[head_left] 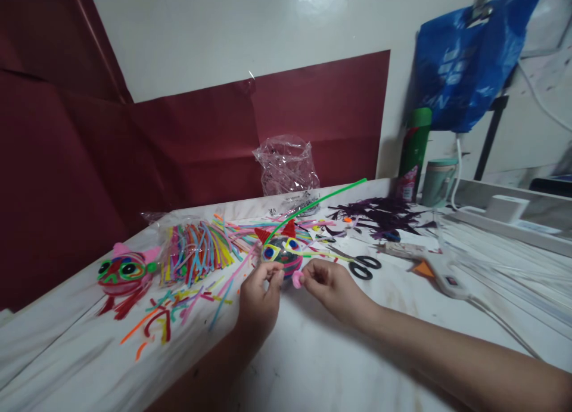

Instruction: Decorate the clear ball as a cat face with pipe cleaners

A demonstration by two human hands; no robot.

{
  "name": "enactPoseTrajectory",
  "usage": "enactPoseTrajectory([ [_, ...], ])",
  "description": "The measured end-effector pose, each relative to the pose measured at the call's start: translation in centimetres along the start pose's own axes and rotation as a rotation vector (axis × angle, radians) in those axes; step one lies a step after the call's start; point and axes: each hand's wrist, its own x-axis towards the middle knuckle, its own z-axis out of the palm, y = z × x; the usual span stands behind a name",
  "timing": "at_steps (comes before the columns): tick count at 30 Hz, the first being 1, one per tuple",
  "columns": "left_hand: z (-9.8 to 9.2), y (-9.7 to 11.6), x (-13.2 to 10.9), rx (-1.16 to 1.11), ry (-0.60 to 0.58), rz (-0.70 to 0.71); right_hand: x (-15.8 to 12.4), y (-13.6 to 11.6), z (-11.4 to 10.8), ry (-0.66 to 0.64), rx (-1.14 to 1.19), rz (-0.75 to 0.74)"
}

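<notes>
A dark round craft head (286, 248) with blue and yellow eyes, red pointed ears and pink strips sits in front of me. My left hand (261, 290) is closed at its left side, thumb and index finger together. Fingers of my right hand (328, 284) pinch a small pink pipe cleaner curl (297, 279) close to the head's lower right. A long green pipe cleaner (317, 203) slants up from the top of the head. Black-handled scissors (364, 268) lie just beyond my right hand.
At left stands a finished-looking red and pink craft face (127, 272). Bundled pipe cleaners (196, 254) and cut scraps (161, 316) lie beside it. On the right are a glue gun (449, 275), purple tassels (384, 215), a green spray can (414, 155) and a power strip (513, 221).
</notes>
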Motion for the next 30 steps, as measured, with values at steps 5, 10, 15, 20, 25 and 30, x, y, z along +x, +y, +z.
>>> enactPoseTrajectory([
  [5, 0.4, 0.1, -0.2, 0.017, -0.073, 0.145, -0.1, 0.4, 0.2, 0.017, 0.021, -0.004],
  [10, 0.6, 0.4, -0.7, 0.071, -0.087, 0.23, -0.6, 0.1, 0.4, 0.034, 0.003, -0.009],
  [15, 0.4, 0.7, -0.8, 0.092, -0.073, 0.199, -0.9, -0.1, 0.5, 0.023, 0.01, -0.009],
  [20, 0.6, 0.4, -0.6, -0.086, -0.137, -0.039, -0.4, -0.1, 0.4, 0.025, 0.037, 0.024],
  [25, 0.5, -0.9, 0.1, -0.209, -0.043, -0.228, 0.3, -0.6, -0.3, 0.035, 0.098, 0.153],
  [30, 0.2, -0.3, 0.2, -0.078, -0.024, -0.035, 0.3, -0.3, -0.2, 0.033, 0.108, 0.145],
])
